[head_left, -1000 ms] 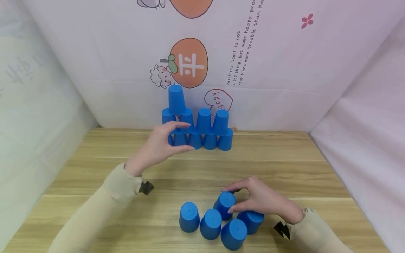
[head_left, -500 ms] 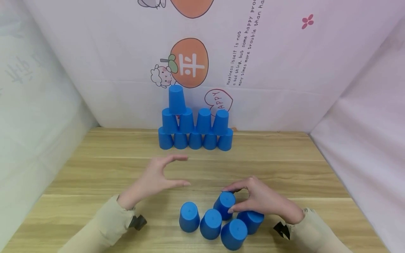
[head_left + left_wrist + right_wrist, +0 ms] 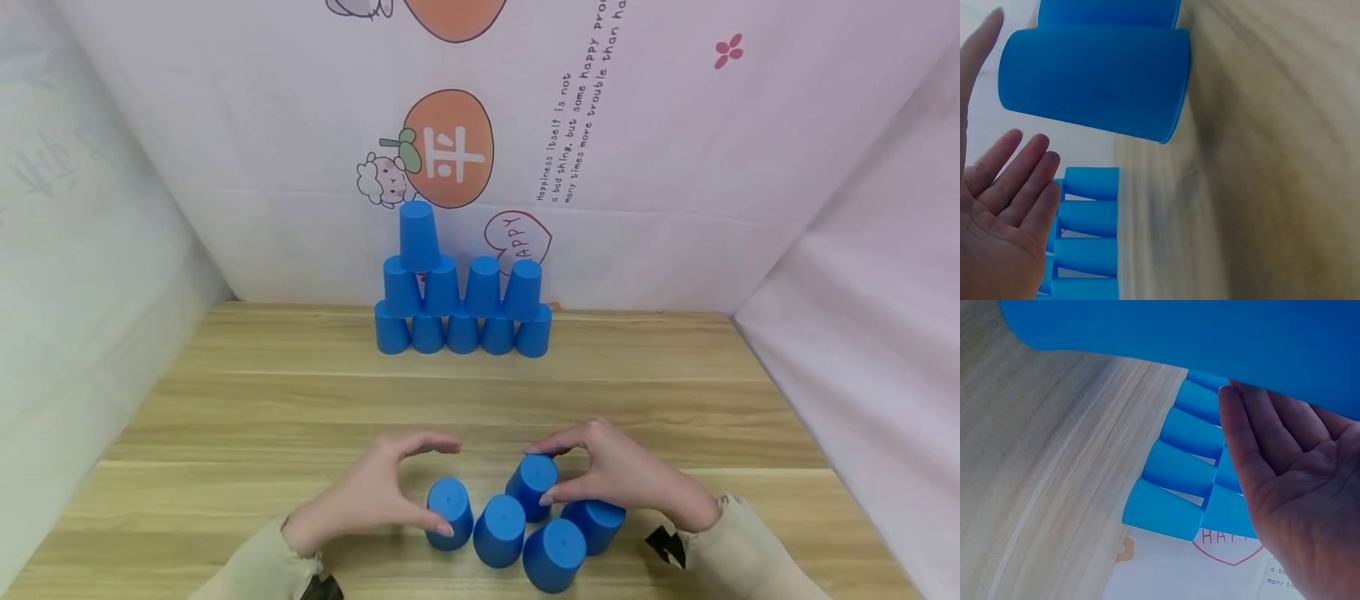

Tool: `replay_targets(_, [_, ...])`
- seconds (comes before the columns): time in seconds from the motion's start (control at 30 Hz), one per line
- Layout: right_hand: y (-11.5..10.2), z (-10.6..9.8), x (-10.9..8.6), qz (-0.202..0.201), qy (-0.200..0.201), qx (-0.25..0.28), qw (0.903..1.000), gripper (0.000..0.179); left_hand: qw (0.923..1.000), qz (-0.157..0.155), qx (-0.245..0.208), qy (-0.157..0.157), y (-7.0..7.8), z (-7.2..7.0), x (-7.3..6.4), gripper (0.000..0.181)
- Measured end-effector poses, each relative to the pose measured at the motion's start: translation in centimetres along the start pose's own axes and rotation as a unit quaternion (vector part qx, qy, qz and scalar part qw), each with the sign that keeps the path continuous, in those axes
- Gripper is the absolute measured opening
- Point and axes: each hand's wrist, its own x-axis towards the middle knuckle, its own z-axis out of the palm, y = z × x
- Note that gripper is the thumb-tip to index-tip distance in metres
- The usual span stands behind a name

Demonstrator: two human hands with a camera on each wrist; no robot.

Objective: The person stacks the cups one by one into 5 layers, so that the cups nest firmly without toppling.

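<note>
In the head view, the leftmost cup (image 3: 450,514) of the near cluster stands mouth-down on the table (image 3: 300,408), its long axis upright, just to the right of the left hand (image 3: 375,492), which is much the nearer of the two. That hand is spread wide and grips nothing: its thumb overlaps the cup's near side, while the fingers reach past its far side. The right hand (image 3: 626,471) pinches the back cup (image 3: 534,485) between thumb and fingers, with three more cups (image 3: 555,557) close by; the stack of cups (image 3: 442,287) stands well apart, toward the wall. In the left wrist view, the fingers are nearly straight, with a gap between them and the cup; thumb contact cannot be told. In the right wrist view, the fingers lie behind the held cup, and the thumb is hidden.
</note>
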Motion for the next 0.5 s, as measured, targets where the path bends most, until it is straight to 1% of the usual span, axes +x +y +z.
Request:
replay_targets(0.13, [-0.07,-0.04,-0.01,-0.001,0.001,-0.001,1.0,0.053,0.9995,-0.008,-0.02,-0.022,-0.12,0.38,-0.19,0.075])
replay_targets(0.27, [-0.03,-0.01,-0.04,0.002,0.001,-0.002,1.0,0.054,0.9985,-0.009,-0.037,-0.039,-0.32,0.72,-0.23,0.071])
replay_targets(0.5, [0.09,0.07,-0.14,0.003,0.009,0.004,0.9999,0.052,0.997,-0.019,-0.057,-0.049,-0.82,1.09,-0.25,0.056])
